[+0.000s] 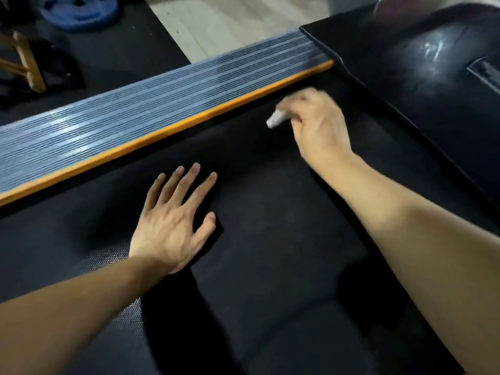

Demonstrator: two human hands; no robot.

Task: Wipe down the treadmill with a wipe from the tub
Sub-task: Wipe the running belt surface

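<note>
The treadmill's black running belt [257, 226] fills most of the view. My left hand [173, 223] lies flat on the belt with its fingers spread. My right hand [316, 123] is farther up the belt near the front, closed around a bunched white wipe [276, 119] whose end sticks out to the left. That hand is blurred. A grey ribbed side rail [135, 115] with an orange strip [167, 132] runs along the belt's left edge. The black motor cover [422, 69] rises at the upper right. The wipe tub is out of sight.
A blue weight plate [78, 12] lies on the dark floor mat at the upper left, with a wooden frame [27, 60] beside it. Pale floor [230, 20] shows beyond the rail.
</note>
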